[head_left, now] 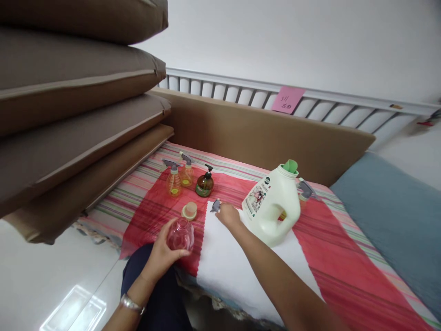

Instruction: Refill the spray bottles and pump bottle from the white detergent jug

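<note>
My left hand is wrapped around a pink see-through bottle whose neck is open at the top. At the far left corner of a white cloth, my right hand has its fingers closed on a grey trigger spray head. A pale cap lies just beyond the pink bottle. Right of my right hand stands a large pale-green jug with a flower label, its green spout uncovered.
Two yellowish spray bottles and a brown pump bottle stand at the back left. Another spray bottle is partly hidden behind the jug. Stacked brown cushions loom at left; a brown board lines the back.
</note>
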The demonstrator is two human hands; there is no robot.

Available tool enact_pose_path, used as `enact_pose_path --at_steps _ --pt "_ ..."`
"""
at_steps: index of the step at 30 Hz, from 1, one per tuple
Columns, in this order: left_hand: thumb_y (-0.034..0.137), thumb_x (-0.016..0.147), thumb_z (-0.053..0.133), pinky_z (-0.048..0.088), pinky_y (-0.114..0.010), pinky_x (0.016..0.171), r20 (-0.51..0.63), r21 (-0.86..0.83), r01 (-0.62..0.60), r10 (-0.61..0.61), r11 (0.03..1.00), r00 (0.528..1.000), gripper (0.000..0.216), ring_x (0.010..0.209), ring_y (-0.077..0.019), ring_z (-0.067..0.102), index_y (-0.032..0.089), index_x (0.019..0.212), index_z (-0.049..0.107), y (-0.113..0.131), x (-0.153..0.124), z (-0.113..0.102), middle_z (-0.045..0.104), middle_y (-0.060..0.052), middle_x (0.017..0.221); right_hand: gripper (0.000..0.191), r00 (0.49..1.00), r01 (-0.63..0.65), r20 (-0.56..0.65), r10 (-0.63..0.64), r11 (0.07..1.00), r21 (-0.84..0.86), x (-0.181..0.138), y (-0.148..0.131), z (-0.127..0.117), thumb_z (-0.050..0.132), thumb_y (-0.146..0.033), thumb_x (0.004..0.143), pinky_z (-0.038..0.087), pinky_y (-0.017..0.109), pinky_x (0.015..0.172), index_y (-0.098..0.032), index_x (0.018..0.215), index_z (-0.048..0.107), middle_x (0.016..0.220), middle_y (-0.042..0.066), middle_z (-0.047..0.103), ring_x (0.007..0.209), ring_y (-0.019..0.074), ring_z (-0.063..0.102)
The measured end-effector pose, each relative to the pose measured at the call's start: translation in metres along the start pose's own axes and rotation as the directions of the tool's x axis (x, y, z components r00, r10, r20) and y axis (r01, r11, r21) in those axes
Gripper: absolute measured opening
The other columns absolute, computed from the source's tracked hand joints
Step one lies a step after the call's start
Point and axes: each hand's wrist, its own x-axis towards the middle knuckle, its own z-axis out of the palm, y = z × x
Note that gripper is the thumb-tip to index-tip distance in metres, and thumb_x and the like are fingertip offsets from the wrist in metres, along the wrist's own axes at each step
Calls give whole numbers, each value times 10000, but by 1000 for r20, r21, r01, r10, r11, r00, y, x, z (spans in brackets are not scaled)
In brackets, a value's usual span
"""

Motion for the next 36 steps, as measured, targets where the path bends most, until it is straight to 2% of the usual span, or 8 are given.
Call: enact_pose_path --at_steps 3,6,11,17,19,23,27,36 --pt "246 492 824 287 -512 1082 -19 -13 7 -7 1000 1000 855 1242 -312 450 220 1264 457 5 -5 5 524 -101 1297 170 996 56 -78 -40 974 220 -8 1 -17 606 -312 845 471 407 833 -154 906 625 953 47 639 882 185 597" --pt "235 489 826 287 -507 1085 19 -64 28 -27 998 999 869 1247 -313 447 218 1270 445 12 -15 20 516 -102 1307 227 974 163 -221 -57 854 495 -29 6 -47 649 -341 774 456 407 834 -165 917 631 889 54 655 845 202 595" --pt "221 463 840 313 -478 1078 135 -153 5 16 988 991 899 1254 -314 438 202 1267 439 21 -27 71 518 -113 1305 425 917 366 -398 -35 472 802 -93 23 -103 568 -501 765 485 391 814 -197 1062 585 952 61 654 868 209 603" --pt "237 434 857 324 -471 1073 257 -131 -51 83 990 963 914 1236 -314 452 198 1252 452 28 -28 125 516 -124 1291 207 896 442 -436 84 -75 894 -159 39 -138 735 -314 700 454 422 900 -239 878 659 936 19 658 872 175 597" --pt "250 439 857 321 -485 1073 276 -101 -79 104 992 956 899 1234 -313 454 205 1244 459 28 -28 133 520 -119 1278 164 879 476 -463 114 -158 865 -168 42 -143 737 -285 704 432 442 931 -240 845 667 915 10 663 856 168 597" --pt "276 473 845 331 -496 1066 291 -66 -140 154 988 944 865 1226 -307 463 212 1246 461 26 -28 136 525 -108 1268 179 845 535 -521 122 -177 826 -172 39 -139 725 -280 712 422 486 942 -243 875 660 936 15 663 871 186 602" --pt "307 458 856 340 -494 1060 292 -46 -195 200 980 935 900 1215 -314 473 209 1260 458 24 -28 136 524 -116 1273 203 846 534 -526 91 -143 833 -164 33 -114 709 -267 731 443 463 932 -244 918 633 900 -1 660 877 187 608" --pt "332 487 851 312 -513 1070 307 -34 -229 228 973 924 913 1233 -314 449 197 1279 419 20 -28 138 491 -136 1288 255 934 356 -350 -68 186 916 -159 52 -55 669 -234 738 486 352 819 -203 989 635 924 28 676 877 201 611"
